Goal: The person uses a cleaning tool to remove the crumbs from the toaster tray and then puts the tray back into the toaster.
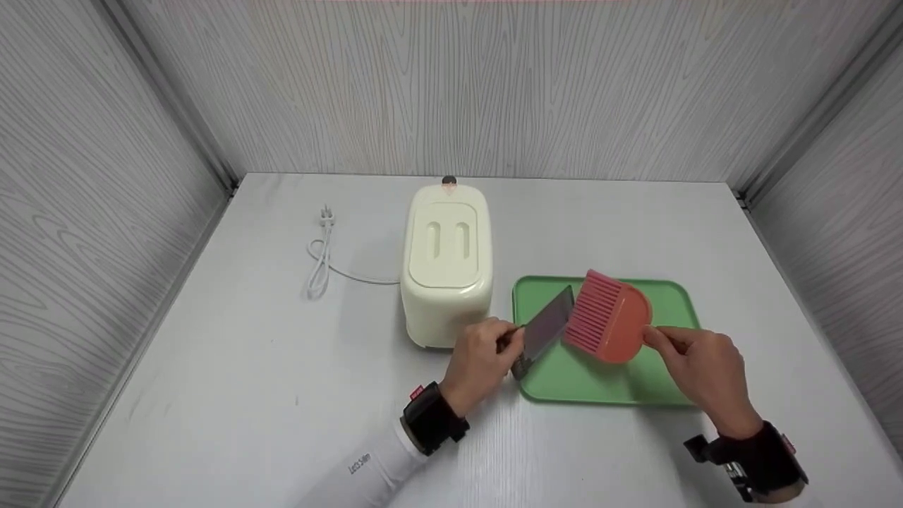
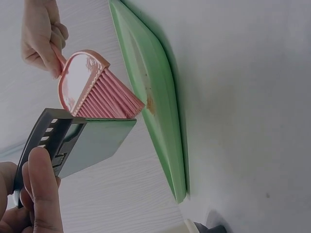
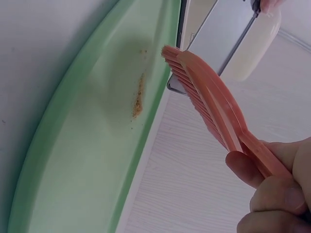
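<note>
The handle of a coral brush (image 1: 615, 323) was pinched between the thumb and fingers of the right hand (image 1: 705, 367). The dark end of a flat metal plate (image 1: 549, 325) was gripped by the curled fingers of the left hand (image 1: 483, 363), its sheet tilted. Between both sets of fingers, the pink bristles (image 1: 591, 315) were held just beside the plate; contact could not be confirmed. Beneath the fingers, a green tray (image 1: 614, 384) was found, with brown crumbs (image 3: 138, 104) scattered in it. Ahead and left of the left fingers, a cream toaster (image 1: 448, 264) was noted; farther left, its white cord (image 1: 363, 279) was seen looped near the plug (image 1: 326, 219).
</note>
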The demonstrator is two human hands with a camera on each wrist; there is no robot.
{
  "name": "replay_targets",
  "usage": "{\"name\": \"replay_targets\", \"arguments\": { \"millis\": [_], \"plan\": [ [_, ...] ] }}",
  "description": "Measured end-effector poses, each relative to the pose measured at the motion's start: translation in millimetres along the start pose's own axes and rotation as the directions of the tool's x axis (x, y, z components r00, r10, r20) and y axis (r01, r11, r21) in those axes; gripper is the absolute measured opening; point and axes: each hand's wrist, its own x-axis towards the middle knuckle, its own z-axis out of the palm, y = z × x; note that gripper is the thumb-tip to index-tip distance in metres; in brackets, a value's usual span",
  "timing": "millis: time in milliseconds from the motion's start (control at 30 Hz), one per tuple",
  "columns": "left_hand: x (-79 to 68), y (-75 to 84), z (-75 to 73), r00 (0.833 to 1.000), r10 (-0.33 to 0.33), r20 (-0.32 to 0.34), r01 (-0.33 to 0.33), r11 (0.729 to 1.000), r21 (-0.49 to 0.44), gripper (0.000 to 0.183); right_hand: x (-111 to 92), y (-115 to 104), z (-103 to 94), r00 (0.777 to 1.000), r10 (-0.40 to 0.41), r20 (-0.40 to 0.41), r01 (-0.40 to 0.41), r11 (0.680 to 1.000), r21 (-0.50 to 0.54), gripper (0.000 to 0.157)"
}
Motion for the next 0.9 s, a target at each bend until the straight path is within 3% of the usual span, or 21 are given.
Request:
{"name": "replay_targets", "arguments": {
  "millis": [500, 900],
  "plan": [
    [-0.8, -0.4, 1.2, 1.0, 0.016, 0.016, -0.016, 1.0, 0.023, 0.012, 4.1, 7.6, -9.8, 0.998, 0.061, -0.024, -0.062, 0.998, -0.011, 0.024],
    [-1.8, -1.0, 2.6, 1.0, 0.027, 0.015, -0.028, 0.998, 0.049, 0.01, 15.3, 6.2, -7.8, 0.991, -0.036, -0.127, 0.037, 0.999, 0.003, 0.017]
  ]
}}
